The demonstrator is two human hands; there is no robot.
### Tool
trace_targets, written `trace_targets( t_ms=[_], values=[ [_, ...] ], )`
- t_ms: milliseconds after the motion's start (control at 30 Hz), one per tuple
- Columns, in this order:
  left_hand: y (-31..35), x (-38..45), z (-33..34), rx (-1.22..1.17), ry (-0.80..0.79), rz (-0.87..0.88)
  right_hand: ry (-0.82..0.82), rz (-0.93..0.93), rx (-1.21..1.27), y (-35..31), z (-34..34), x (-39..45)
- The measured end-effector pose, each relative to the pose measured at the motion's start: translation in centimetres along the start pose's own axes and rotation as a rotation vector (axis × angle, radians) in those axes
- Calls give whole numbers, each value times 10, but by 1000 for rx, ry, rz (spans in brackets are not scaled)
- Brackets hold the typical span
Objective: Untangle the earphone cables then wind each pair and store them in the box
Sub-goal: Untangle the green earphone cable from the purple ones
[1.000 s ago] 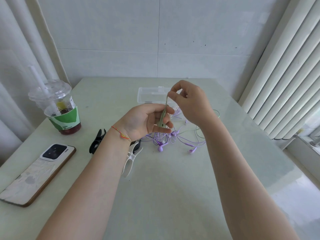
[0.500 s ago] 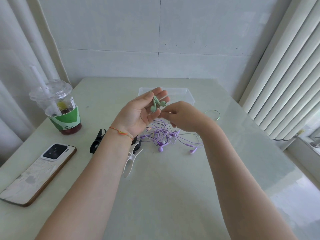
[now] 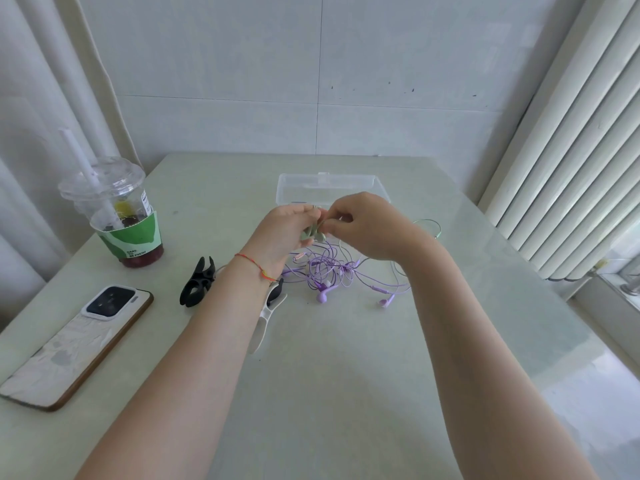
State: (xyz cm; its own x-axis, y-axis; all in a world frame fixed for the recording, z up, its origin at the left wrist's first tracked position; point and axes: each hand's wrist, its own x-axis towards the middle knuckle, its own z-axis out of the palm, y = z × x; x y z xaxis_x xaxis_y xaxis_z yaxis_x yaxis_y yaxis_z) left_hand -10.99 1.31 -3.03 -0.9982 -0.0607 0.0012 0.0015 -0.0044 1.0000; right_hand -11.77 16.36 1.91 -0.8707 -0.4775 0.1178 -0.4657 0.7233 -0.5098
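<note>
Head view: green earphones [image 3: 313, 233], buds gripped in left hand [image 3: 284, 233]; right hand [image 3: 363, 225] pinches their cable beside the buds. Cable trails right and down toward the table [image 3: 346, 375]. Purple earphones [image 3: 332, 271] tangled directly below; clear box [image 3: 329, 187] just beyond both hands.

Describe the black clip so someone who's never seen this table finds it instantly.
Start at the drink cup on the table's left side, then the phone lying nearer the camera. The black clip lies right of the gap between them, just left of the left forearm. The other clip, partly under that forearm, is white; this one is all black.
</note>
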Motion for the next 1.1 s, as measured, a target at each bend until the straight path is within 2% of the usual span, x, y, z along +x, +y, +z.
trace_targets(
  t_ms=[133, 267, 433, 600, 767, 867, 1100],
  values=[
    [7, -7, 4, 39, -161, -48, 92, -24, 3, 4, -5, 0],
    [12, -10, 2, -68, -246, -116, 164, -15, 71, 9, -4, 2],
    [18, -16, -1, -230, -325, -120, 168, -35, 176, 12, -5, 3],
    [23, -19, -2, -483, -300, -115, 157, -53, 416, 12, -3, 2],
    [24, -17, -4, -722, -294, -60, 94, -26, 330, 8, 3, 2],
    [23, -14, -7, -733, -264, 23, 54, 1, 295, 5, 4, 0],
    [19, -8, -7, -630, -148, 72, -38, 29, 293, 0, 8, -1]
  ],
)
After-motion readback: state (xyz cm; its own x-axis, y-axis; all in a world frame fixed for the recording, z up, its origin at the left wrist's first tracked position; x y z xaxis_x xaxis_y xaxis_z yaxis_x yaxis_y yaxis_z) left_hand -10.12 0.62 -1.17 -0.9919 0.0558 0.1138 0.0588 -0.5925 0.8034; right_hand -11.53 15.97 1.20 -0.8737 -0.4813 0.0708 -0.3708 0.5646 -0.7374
